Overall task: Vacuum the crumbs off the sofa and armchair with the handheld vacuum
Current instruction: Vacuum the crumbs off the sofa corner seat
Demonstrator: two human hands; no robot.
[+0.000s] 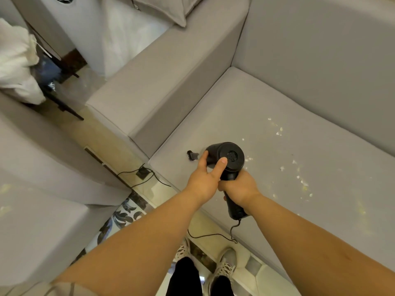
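A black handheld vacuum (229, 157) hangs over the grey sofa seat (267, 129). My right hand (240, 188) grips its handle from below. My left hand (204, 180) touches the round body, thumb on the rear cap and fingers along the left side. A small black nozzle piece (191, 155) lies on the seat just left of the vacuum. Pale crumbs (299, 178) are scattered over the seat to the right of the vacuum. The grey armchair (38, 221) stands at the left with a few pale crumbs (5, 189) on it.
The vacuum's black cord (213, 235) trails down over the sofa's front edge toward a floor socket (142, 171). The sofa armrest (154, 82) rises left of the seat. My feet in pale shoes (224, 265) stand on the tiled floor. White cloth (15, 60) hangs at the far left.
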